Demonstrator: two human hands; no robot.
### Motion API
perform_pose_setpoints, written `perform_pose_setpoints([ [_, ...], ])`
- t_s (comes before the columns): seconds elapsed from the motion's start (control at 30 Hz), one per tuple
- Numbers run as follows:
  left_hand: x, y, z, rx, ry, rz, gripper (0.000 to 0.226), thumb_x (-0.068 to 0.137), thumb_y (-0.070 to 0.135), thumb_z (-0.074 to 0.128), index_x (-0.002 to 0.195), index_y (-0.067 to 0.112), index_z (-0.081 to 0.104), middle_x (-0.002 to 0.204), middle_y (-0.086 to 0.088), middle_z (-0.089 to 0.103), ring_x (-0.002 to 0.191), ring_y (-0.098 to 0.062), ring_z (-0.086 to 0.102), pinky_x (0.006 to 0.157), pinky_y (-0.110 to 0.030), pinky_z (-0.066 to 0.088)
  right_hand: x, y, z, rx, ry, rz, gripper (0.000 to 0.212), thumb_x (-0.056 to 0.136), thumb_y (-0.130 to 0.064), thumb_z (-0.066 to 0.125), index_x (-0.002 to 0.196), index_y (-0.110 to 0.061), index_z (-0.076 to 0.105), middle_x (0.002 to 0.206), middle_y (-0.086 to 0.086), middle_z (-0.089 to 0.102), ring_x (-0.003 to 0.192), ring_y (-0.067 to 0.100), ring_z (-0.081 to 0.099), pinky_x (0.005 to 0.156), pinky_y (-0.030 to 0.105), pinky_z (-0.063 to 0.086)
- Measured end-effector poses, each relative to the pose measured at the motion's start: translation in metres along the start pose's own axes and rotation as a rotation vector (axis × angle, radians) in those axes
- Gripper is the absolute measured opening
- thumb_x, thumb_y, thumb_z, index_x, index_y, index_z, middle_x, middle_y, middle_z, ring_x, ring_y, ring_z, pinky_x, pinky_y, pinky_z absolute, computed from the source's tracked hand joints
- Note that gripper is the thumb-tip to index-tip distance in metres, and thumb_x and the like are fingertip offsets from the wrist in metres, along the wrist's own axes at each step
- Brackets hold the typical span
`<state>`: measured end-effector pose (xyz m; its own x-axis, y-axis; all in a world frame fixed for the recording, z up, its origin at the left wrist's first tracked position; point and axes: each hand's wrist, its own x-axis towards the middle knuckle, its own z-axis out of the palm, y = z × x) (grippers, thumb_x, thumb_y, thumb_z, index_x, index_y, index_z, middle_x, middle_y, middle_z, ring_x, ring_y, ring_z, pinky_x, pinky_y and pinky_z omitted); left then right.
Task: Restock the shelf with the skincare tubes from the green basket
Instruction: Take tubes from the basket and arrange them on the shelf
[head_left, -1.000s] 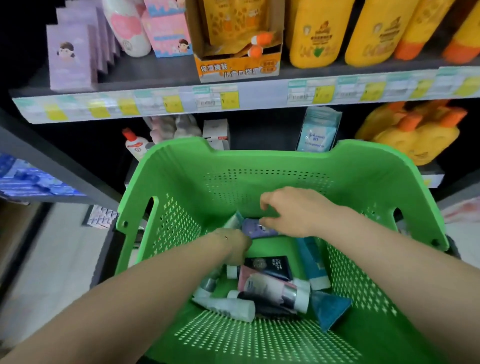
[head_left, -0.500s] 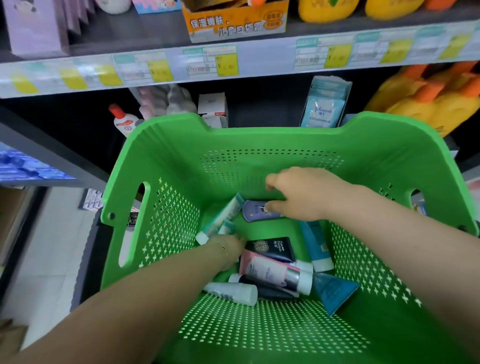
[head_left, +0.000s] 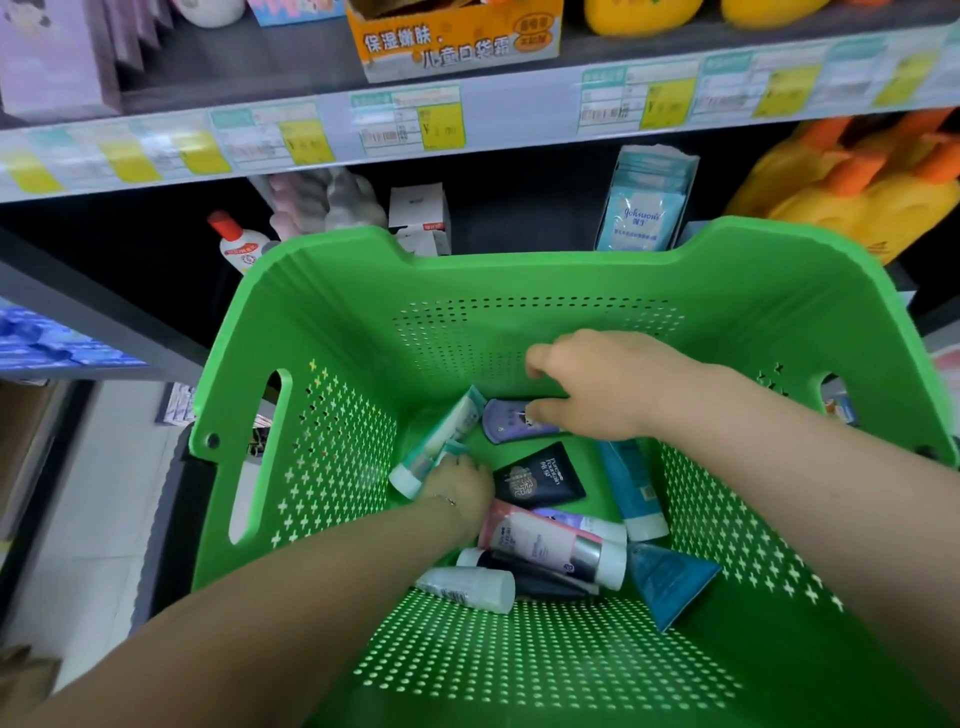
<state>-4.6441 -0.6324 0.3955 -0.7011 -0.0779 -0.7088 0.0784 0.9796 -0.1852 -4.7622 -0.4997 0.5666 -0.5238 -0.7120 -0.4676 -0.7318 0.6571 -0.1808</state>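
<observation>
Purple tube (head_left: 511, 423) stays deep in the green basket (head_left: 519, 262) with the right hand (head_left: 602, 387) curled round it, while the left hand (head_left: 460, 486), edged forward, rests knuckles-up against the white tube (head_left: 447, 434), grip unseen.

A dark shelf (head_left: 260, 67) runs across the far side, its front edge lined with a pale strip of price tags (head_left: 441, 124); the bay beneath it is dim and black. Pale floor tiles (head_left: 78, 519) show at near left, below a grey lower shelf (head_left: 93, 317).
</observation>
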Motion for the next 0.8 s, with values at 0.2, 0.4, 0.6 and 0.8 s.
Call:
perform_pose_setpoints([
  [0.2, 0.001, 0.001, -0.007, -0.011, 0.085, 0.101, 0.05, 0.085, -0.012, 0.046, 0.132, -0.003, 0.035, 0.134, -0.025, 0.035, 0.119, -0.04, 0.043, 0.097, -0.045, 0.04, 0.001, 0.001, 0.0, 0.011, 0.014, -0.001, 0.039, 0.093, -0.047, 0.052, 0.119, -0.018, 0.052, 0.107, 0.006, 0.058, 0.094, 0.03, 0.058, 0.074, 0.039, 0.051],
  [0.4, 0.001, 0.001, -0.019, 0.007, -0.01, 0.071, 0.065, 0.084, -0.011, 0.052, 0.141, -0.004, 0.023, 0.147, -0.03, 0.025, 0.136, -0.043, 0.026, 0.107, -0.046, 0.034, 0.001, 0.003, -0.001, 0.026, 0.019, 0.0, 0.04, 0.093, -0.047, 0.053, 0.118, -0.017, 0.053, 0.106, 0.006, 0.058, 0.093, 0.029, 0.058, 0.074, 0.038, 0.051],
  [0.6, 0.011, -0.01, -0.037, -0.061, -0.016, 0.11, 0.061, 0.085, 0.009, 0.057, 0.14, 0.009, 0.031, 0.131, -0.016, 0.048, 0.123, -0.041, 0.04, 0.1, -0.046, 0.041, 0.003, 0.007, 0.001, 0.024, 0.0, 0.007, 0.043, 0.092, -0.048, 0.053, 0.122, -0.017, 0.052, 0.11, 0.007, 0.059, 0.097, 0.03, 0.059, 0.079, 0.042, 0.053],
  [0.8, 0.003, -0.019, -0.066, -0.325, 0.043, 0.215, 0.049, 0.088, 0.012, 0.058, 0.135, 0.013, 0.045, 0.127, -0.014, 0.045, 0.112, -0.034, 0.055, 0.096, -0.042, 0.047, 0.001, 0.006, 0.002, 0.026, -0.01, 0.002, 0.048, 0.091, -0.051, 0.055, 0.125, -0.018, 0.052, 0.116, 0.008, 0.059, 0.101, 0.03, 0.059, 0.082, 0.042, 0.052],
])
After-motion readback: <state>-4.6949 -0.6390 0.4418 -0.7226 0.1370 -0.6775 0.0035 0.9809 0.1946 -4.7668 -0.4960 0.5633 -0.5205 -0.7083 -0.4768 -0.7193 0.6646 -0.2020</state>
